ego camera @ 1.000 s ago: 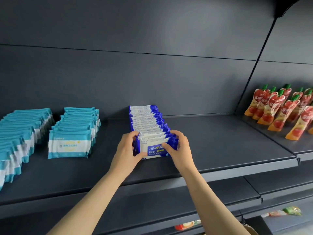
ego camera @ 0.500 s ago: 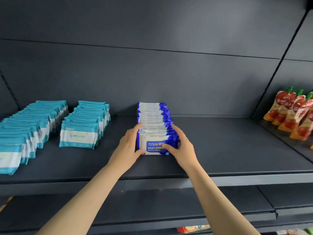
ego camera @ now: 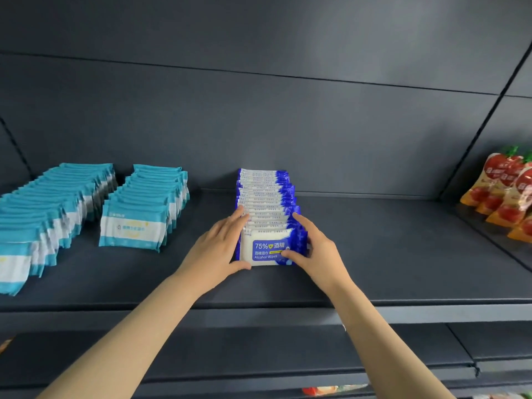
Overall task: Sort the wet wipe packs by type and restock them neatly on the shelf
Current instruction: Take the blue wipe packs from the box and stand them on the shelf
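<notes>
Wet wipe packs (ego camera: pixel 266 208): blue alcohol type, stood on edge in one front-to-back row near the middle of the shelf (ego camera: pixel 403 254), so that many are fitted into little width.
Front pack (ego camera: pixel 266 249): printed face turned outward, by which the type of the whole row is announced.
Left hand (ego camera: pixel 218 249): laid flat against the left flank of the row, fingers extended, thumb set at the lower front edge of the front pack; nothing is enclosed, the packs are only pressed.
Right hand (ego camera: pixel 319 251): mirrored on the right flank, thumb rested on the printed face; likewise released and pressing, not grasping.
Reason for the two-sided hold: inward pressure is judged to square the pack ends, while the thumbs are placed to keep the front pack from tipping forward.
Teal rows (ego camera: pixel 141 208): two rows of another type, stood the same way at the left, well apart from the blue packs, so that the types are kept unmixed.
Fruit pouches (ego camera: pixel 506 197): displayed at the far right; not concerned in the task.
Stage: sorting appears done; alignment is judged to be the step in hand, since the blue row is seen to drift slightly rightward toward its front.
Risk: soft packs on edge could be toppled in a chain if pressure were let go unevenly.
</notes>
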Motion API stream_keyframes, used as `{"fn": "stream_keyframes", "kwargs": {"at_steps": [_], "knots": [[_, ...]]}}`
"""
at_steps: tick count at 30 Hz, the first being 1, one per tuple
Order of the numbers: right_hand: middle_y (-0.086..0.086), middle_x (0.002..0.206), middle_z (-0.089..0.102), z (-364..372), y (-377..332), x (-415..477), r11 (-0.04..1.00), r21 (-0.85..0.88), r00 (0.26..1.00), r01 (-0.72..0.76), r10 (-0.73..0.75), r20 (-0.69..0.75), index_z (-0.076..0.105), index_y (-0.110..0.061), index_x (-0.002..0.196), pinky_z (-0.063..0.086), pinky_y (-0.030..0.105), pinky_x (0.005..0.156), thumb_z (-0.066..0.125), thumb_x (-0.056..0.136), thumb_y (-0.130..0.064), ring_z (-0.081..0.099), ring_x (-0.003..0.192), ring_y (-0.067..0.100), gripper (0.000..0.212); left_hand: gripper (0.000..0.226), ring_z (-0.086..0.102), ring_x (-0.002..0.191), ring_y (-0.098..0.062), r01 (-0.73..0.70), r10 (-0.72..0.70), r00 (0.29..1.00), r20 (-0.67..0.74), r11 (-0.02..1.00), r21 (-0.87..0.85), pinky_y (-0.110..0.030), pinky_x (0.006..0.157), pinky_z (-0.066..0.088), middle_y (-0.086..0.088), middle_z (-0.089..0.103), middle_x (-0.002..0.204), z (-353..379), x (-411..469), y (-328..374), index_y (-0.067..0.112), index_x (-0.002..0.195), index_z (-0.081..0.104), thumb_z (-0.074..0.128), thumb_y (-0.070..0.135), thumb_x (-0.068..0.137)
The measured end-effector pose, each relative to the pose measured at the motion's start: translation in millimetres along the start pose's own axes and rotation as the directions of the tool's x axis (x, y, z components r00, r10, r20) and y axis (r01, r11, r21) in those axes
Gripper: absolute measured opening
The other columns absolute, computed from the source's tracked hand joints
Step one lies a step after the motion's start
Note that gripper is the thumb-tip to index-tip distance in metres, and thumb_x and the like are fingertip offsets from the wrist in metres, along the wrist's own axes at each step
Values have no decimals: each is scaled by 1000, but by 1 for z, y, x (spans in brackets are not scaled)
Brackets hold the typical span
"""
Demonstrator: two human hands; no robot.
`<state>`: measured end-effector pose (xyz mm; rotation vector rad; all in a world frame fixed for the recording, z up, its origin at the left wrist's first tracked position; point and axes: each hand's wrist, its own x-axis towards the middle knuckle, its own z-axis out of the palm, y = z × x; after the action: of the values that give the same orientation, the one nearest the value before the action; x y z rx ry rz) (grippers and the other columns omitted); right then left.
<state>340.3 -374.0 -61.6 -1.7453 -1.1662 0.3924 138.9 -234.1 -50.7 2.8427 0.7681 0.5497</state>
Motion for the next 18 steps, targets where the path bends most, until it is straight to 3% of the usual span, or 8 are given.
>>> {"fn": "stream_keyframes", "kwargs": {"at_steps": [3,6,11,14,18], "knots": [[-10,143,50,5,-2,2,990,-137,995,30,-42,-88,40,-41,146,51,37,100,80,82,-30,57,113,9,76,90,41,137,-21,-19,26,990,-141,999,51,-46,101,48,3,26,161,7,6,-3,20,146,32,78,48,75],[-13,151,39,6,-5,4,981,-185,991,52,-74,-115,39,-34,148,47,29,103,79,83,-31,49,126,6,76,84,32,144,-17,34,-40,988,-151,999,-41,-44,106,41,13,18,162,11,9,-4,27,147,31,76,47,79],[-22,151,32,5,-5,0,980,-189,991,61,-82,-104,38,-35,147,47,19,99,80,82,-32,35,121,-16,77,88,10,149,-13,43,-45,999,-4,977,-209,-44,112,35,17,-7,163,4,6,-4,34,151,17,72,45,83],[-22,154,30,6,-9,-1,977,-209,993,53,-73,-88,36,-32,148,41,8,95,80,81,-33,35,126,-14,80,85,13,149,-14,32,-32,999,4,990,-136,-42,109,39,12,-8,164,-1,3,-6,33,153,14,67,47,88],[-20,160,20,3,-18,-1,945,-318,994,78,-100,-53,31,-25,149,46,29,102,80,81,-36,36,139,4,84,88,15,150,-19,33,-33,999,-20,998,47,-42,111,37,7,-4,165,-6,4,-7,30,155,13,62,57,87]]}}
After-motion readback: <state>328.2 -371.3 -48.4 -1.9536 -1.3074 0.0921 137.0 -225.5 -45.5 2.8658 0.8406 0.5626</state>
